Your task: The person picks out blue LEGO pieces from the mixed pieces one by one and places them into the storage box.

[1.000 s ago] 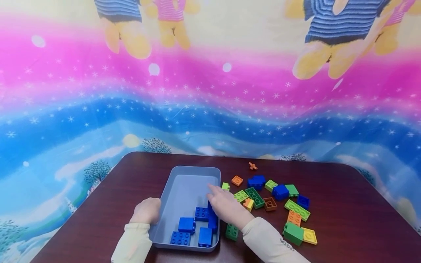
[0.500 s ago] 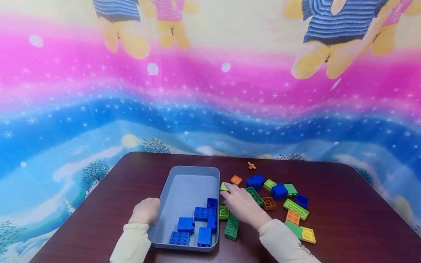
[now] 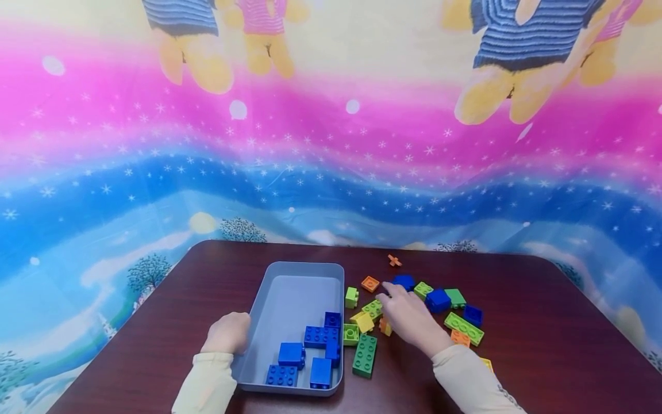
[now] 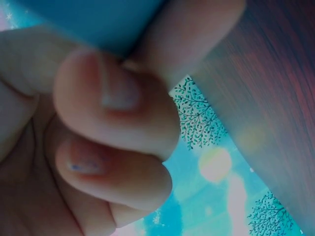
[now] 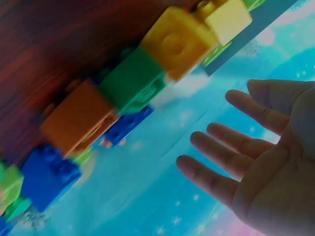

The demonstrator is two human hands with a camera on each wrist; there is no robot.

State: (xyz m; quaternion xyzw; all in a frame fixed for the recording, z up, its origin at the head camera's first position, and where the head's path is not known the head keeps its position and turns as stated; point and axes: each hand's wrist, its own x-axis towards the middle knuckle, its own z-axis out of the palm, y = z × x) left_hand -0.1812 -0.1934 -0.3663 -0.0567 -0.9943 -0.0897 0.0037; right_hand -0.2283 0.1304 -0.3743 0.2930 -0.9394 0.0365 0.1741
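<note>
My left hand (image 3: pixel 227 332) grips the left wall of the grey plastic tray (image 3: pixel 276 328). Up close in the left wrist view, curled fingers (image 4: pixel 118 93) pinch the tray's edge (image 4: pixel 103 22). Several blue toy bricks (image 3: pixel 320 371) sit in the tray's near right part. Over the loose bricks right of the tray hovers my right hand (image 3: pixel 408 313), holding nothing. Its fingertips are near a blue brick (image 3: pixel 404 281) and partly cover the bricks beneath. In the right wrist view the spread fingers (image 5: pixel 209 179) face a row of yellow, green, brown and blue bricks (image 5: pixel 49 172).
Bricks in lime, orange, yellow and green lie scattered right of the tray, among them a long green brick (image 3: pixel 365 355) and a lime one (image 3: pixel 464 328). An orange cross-shaped piece (image 3: pixel 395 260) lies toward the back edge of the dark wooden table (image 3: pixel 558 322). A printed cloth (image 3: pixel 331 144) hangs behind.
My right hand has moved right, from over the tray's right wall to over the loose bricks. A blue brick now shows in the tray where the hand was. The left hand stays put.
</note>
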